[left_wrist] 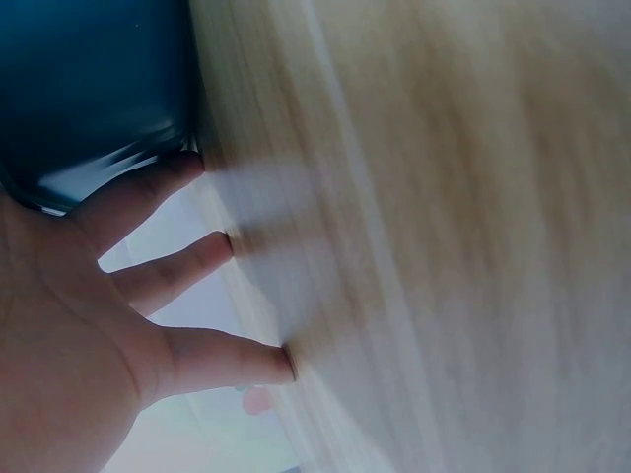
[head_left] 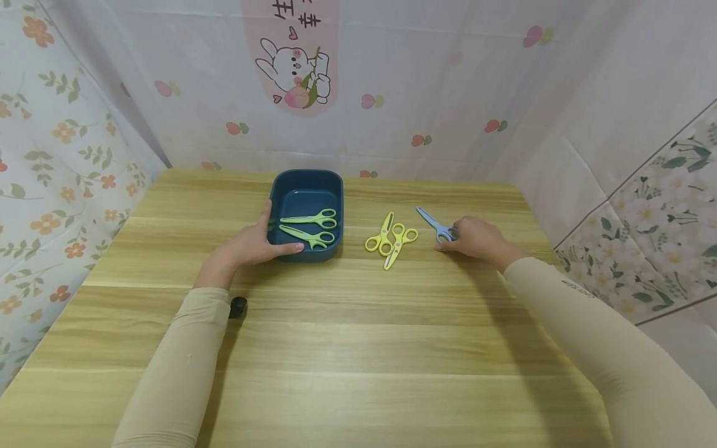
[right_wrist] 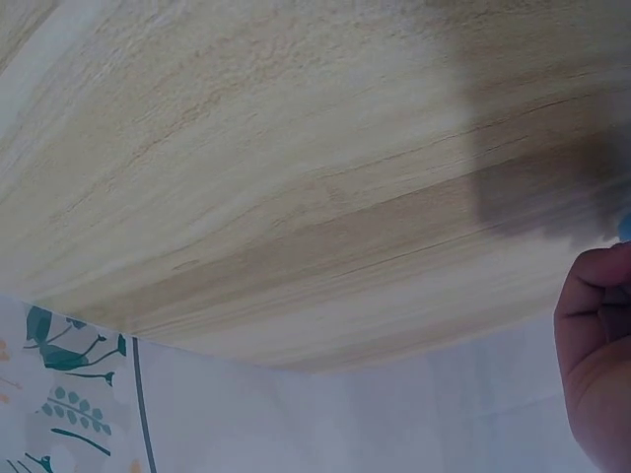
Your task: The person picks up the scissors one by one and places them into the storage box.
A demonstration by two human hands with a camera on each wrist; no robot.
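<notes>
My left hand (head_left: 246, 246) rests against the near left corner of a dark blue box (head_left: 305, 200), its thumb along the front rim. In the left wrist view, fingers of this hand (left_wrist: 79, 325) spread out straight beside the box (left_wrist: 89, 89). Inside lie two pairs of green scissors (head_left: 302, 235), one behind the other. Toward the right of the table, my right hand (head_left: 476, 236) pinches the handles of a pair of blue scissors (head_left: 429, 219), which point away to the left. The right wrist view catches curled fingers (right_wrist: 596, 296) at its edge.
Between the box and the blue scissors lie two pairs of yellow scissors (head_left: 385, 234), side by side on the wooden table (head_left: 347, 348). Patterned cloth (head_left: 392, 74) hangs behind the table and along both sides. A small black object (head_left: 238, 307) shows at my left wrist.
</notes>
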